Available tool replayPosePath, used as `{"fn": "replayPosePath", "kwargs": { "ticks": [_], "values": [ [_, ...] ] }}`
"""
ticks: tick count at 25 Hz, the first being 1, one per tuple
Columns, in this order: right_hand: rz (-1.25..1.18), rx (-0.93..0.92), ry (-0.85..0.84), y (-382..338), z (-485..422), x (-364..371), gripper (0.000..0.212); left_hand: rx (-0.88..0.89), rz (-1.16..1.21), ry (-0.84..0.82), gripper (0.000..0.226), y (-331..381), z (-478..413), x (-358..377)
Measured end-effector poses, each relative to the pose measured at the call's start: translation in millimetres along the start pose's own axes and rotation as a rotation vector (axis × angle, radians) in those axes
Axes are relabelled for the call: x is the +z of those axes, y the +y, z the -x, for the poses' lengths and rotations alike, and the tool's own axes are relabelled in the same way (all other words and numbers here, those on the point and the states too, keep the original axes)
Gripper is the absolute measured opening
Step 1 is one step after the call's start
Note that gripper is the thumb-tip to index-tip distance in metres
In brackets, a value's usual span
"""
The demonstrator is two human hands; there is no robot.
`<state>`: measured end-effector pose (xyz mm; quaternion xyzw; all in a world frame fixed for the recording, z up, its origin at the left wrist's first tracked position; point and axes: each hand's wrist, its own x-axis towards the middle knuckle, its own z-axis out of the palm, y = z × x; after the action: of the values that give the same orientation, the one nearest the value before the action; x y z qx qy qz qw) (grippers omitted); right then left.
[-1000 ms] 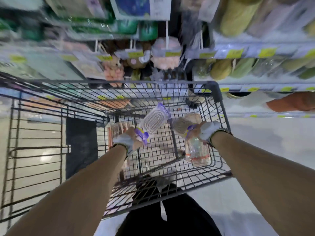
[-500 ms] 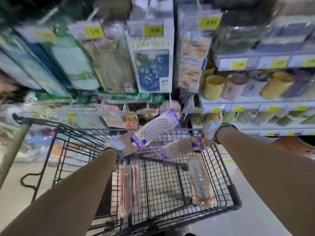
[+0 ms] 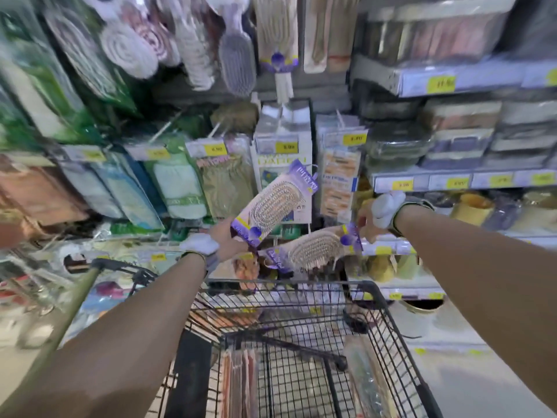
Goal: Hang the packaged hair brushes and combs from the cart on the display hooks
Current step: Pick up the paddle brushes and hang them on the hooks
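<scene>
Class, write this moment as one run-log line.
left hand: holds upper packaged brush | right hand: holds lower packaged brush | cart: packages inside | hung: neither brush

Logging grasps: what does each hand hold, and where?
Left hand: upper purple-carded pink brush pack, by its lower end; right hand: lower brush pack, by its right end.

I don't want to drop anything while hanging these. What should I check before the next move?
1. Left hand grips its brush pack: ok.
2. Right hand grips the second brush pack: ok.
3. Both packs above the cart rim: ok.
4. Matching hanging brush spotted overhead: ok.
5. Packs' hang holes intact: cannot tell, blurred.
6. Cart emptied: not ok, leftover packs lie inside.
</scene>
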<state>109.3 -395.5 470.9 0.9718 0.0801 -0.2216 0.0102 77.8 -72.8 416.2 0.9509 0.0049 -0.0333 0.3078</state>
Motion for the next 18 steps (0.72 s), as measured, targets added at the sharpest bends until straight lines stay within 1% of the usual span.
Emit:
{"fn": "replayPosePath", "kwargs": {
  "ticks": [1,2,3,4,5,8,9,11,12,14,16,18],
  "values": [
    [-0.003,0.008,0.015,0,3,-10,0.042,0.032,0.009,0.023,0.024,7,1,-10],
    [-0.032,0.021,0.044,-1,7,-19,0.042,0.031,0.047,0.043,0.029,10,-1,-16],
    [-0.072,-0.001,0.083,1,5,-29,0.041,0.056,0.068,0.077,0.034,18,1,-25],
    [-0.084,-0.018,0.088,0,10,-39,0.04,0.057,0.085,0.109,0.036,24,1,-32],
    [-0.098,-0.035,0.084,0,13,-48,0.039,0.088,0.087,0.14,0.033,32,3,-41],
    [-0.1,0.006,0.195,3,18,-69,0.04,0.129,0.076,0.186,0.021,56,-1,-64],
    [-0.084,0.0,0.213,1,22,-74,0.043,0.133,0.061,0.205,0.024,64,0,-72],
    [0.027,0.049,0.255,-3,39,-88,0.047,0.132,0.082,0.278,0.043,77,-3,-91],
    [0.039,0.067,0.288,-3,43,-92,0.048,0.133,0.109,0.316,0.044,81,-5,-97],
    [0.024,0.065,0.351,-3,47,-104,0.046,0.175,0.153,0.363,0.035,90,-9,-112],
    [0.059,0.022,0.378,-2,52,-117,0.039,0.197,0.21,0.406,0.019,100,-13,-126],
    [0.03,0.019,0.403,-1,56,-132,0.035,0.228,0.205,0.418,0.016,111,-17,-141]
  ]
}}
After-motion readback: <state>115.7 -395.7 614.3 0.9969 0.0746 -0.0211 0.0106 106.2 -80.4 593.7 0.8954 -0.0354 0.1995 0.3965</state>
